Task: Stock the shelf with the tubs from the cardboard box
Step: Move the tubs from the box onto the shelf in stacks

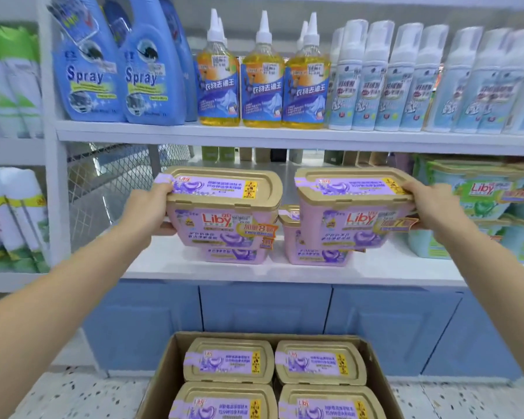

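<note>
My left hand (147, 208) grips the left end of a pink tub with a gold lid (224, 207). My right hand (433, 207) grips the right end of a second pink tub (354, 207). Both tubs are held at the white shelf (285, 272), each over another pink tub that stands on it: the left lower tub (233, 254) and the right lower tub (312, 252). Below, the open cardboard box (164, 376) on the floor holds several more tubs (229, 359) with their lids up.
Green tubs (478, 192) are stacked at the right of the same shelf. The upper shelf (285, 136) carries blue spray bottles (147, 71), yellow bottles (262, 83) and white foam bottles (406, 86). Blue cabinet doors (263, 306) sit under the shelf. Wire mesh (109, 182) is at the left.
</note>
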`<state>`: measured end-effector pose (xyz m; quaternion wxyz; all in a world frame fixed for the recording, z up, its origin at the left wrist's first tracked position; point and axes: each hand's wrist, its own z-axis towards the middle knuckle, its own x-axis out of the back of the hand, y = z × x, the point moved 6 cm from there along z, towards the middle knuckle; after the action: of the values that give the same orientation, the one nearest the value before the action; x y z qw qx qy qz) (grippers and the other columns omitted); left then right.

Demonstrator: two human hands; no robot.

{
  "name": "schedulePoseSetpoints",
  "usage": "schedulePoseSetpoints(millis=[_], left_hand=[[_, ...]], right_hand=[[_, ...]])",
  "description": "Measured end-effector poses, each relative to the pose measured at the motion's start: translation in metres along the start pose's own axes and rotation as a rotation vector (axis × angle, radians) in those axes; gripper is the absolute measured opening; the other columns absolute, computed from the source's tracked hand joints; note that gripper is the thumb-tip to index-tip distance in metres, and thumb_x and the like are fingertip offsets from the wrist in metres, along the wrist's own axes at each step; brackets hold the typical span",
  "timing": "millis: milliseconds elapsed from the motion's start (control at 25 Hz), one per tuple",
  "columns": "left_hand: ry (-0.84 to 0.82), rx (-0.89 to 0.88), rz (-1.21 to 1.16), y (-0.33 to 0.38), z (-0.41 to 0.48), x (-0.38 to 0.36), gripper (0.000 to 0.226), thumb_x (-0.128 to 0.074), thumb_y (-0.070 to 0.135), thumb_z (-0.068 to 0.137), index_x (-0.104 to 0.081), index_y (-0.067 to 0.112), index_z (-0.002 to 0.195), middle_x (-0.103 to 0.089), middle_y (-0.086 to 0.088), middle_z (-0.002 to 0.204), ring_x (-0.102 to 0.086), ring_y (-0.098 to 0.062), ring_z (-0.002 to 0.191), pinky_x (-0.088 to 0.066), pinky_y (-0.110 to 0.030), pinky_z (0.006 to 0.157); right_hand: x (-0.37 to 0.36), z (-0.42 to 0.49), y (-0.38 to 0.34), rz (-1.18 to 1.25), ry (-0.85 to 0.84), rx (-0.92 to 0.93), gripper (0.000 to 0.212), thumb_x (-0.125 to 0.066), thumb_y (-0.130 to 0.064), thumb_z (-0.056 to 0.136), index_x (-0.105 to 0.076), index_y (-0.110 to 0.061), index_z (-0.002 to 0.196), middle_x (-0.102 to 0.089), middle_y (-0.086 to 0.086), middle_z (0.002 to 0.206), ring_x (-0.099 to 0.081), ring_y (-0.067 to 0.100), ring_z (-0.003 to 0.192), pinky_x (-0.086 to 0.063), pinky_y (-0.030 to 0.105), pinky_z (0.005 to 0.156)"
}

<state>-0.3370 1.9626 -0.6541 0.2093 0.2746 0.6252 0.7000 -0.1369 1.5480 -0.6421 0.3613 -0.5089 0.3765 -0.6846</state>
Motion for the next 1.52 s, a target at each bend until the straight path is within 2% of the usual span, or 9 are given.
schedulePoseSetpoints(millis=[160, 400, 520, 720, 960, 1200, 1320, 1400, 1520], left_hand=[[0.004, -0.004, -0.008, 0.021, 0.028, -0.015, 0.043, -0.048, 0.034, 0.088, -0.055, -0.001, 0.112, -0.06, -0.018, 0.086, -0.059, -0.028, 0.06, -0.049, -0.027, 0.031], [-0.027, 0.037, -0.006, 0.021, 0.06, -0.038, 0.044, -0.048, 0.035, 0.086, -0.056, 0.0, 0.111, -0.065, -0.02, 0.085, -0.063, -0.031, 0.066, -0.054, -0.038, 0.053], [-0.014, 0.039, 0.047, 0.018, 0.077, -0.042, 0.044, -0.048, 0.039, 0.083, -0.059, 0.001, 0.104, -0.068, -0.022, 0.095, -0.066, -0.034, 0.071, -0.058, -0.045, 0.064], [-0.112, 0.074, 0.098, 0.017, 0.086, -0.049, 0.034, -0.045, 0.033, 0.088, -0.057, 0.004, 0.1, -0.064, -0.015, 0.072, -0.062, -0.028, 0.062, -0.053, -0.03, 0.04], [-0.175, 0.046, 0.191, 0.019, 0.085, -0.048, 0.037, -0.044, 0.038, 0.086, -0.062, 0.007, 0.077, -0.064, -0.008, 0.041, -0.066, -0.032, 0.062, -0.055, -0.032, 0.057], [-0.14, 0.029, 0.093, 0.006, 0.088, -0.047, 0.064, -0.029, 0.063, 0.084, -0.063, 0.009, 0.094, -0.069, -0.017, 0.083, -0.068, -0.033, 0.072, -0.052, -0.033, 0.056], [-0.049, -0.099, 0.072, -0.014, 0.087, -0.037, 0.072, -0.027, 0.073, 0.071, -0.065, 0.014, 0.088, -0.07, -0.013, 0.093, -0.067, -0.032, 0.088, -0.053, -0.042, 0.079], [-0.039, -0.178, 0.096, -0.032, 0.081, -0.029, 0.076, -0.027, 0.076, 0.062, -0.062, 0.015, 0.091, -0.067, -0.011, 0.101, -0.062, -0.032, 0.102, -0.045, -0.049, 0.097], [-0.131, -0.193, 0.203, -0.068, 0.064, -0.027, 0.098, -0.037, 0.077, 0.057, -0.05, 0.01, 0.126, -0.059, -0.012, 0.125, -0.055, -0.03, 0.113, -0.04, -0.043, 0.099]], right_hand=[[-0.007, 0.036, -0.023, 0.058, 0.035, -0.007, 0.081, -0.052, -0.067, 0.05, -0.061, -0.003, 0.099, -0.065, 0.025, 0.11, -0.064, 0.042, 0.097, -0.052, 0.056, 0.085], [-0.033, 0.035, -0.046, -0.051, 0.056, -0.013, 0.057, -0.047, -0.044, 0.085, -0.056, 0.002, 0.119, -0.058, 0.027, 0.124, -0.054, 0.042, 0.113, -0.044, 0.044, 0.098], [-0.047, 0.042, -0.045, -0.053, 0.048, -0.017, 0.058, -0.045, -0.046, 0.084, -0.058, 0.001, 0.115, -0.061, 0.026, 0.119, -0.058, 0.043, 0.106, -0.047, 0.047, 0.094], [-0.061, 0.059, -0.03, -0.044, -0.079, -0.07, 0.042, -0.052, -0.05, 0.068, -0.057, -0.009, 0.076, -0.068, 0.024, 0.098, -0.067, 0.043, 0.085, -0.055, 0.053, 0.081], [-0.061, 0.055, -0.039, -0.045, -0.173, -0.133, 0.041, -0.051, -0.036, 0.086, -0.059, 0.001, 0.102, -0.065, 0.02, 0.077, -0.061, 0.032, 0.061, -0.055, 0.039, 0.062], [-0.058, 0.038, -0.021, 0.069, -0.084, -0.086, 0.072, -0.028, -0.067, 0.085, -0.059, -0.005, 0.106, -0.064, 0.016, 0.092, -0.062, 0.033, 0.088, -0.053, 0.047, 0.085], [-0.065, 0.022, -0.001, 0.241, -0.101, -0.02, 0.061, -0.028, -0.061, 0.09, -0.06, -0.012, 0.108, -0.065, 0.013, 0.106, -0.059, 0.03, 0.101, -0.046, 0.044, 0.093], [-0.072, 0.009, 0.017, 0.289, -0.123, 0.027, 0.055, -0.035, -0.053, 0.092, -0.048, -0.012, 0.125, -0.056, 0.011, 0.128, -0.053, 0.025, 0.111, -0.039, 0.04, 0.098], [-0.088, -0.008, 0.044, 0.319, -0.189, 0.01, 0.088, -0.05, -0.064, 0.079, -0.023, -0.013, 0.145, -0.04, 0.007, 0.146, -0.043, 0.02, 0.125, -0.032, 0.035, 0.1]])
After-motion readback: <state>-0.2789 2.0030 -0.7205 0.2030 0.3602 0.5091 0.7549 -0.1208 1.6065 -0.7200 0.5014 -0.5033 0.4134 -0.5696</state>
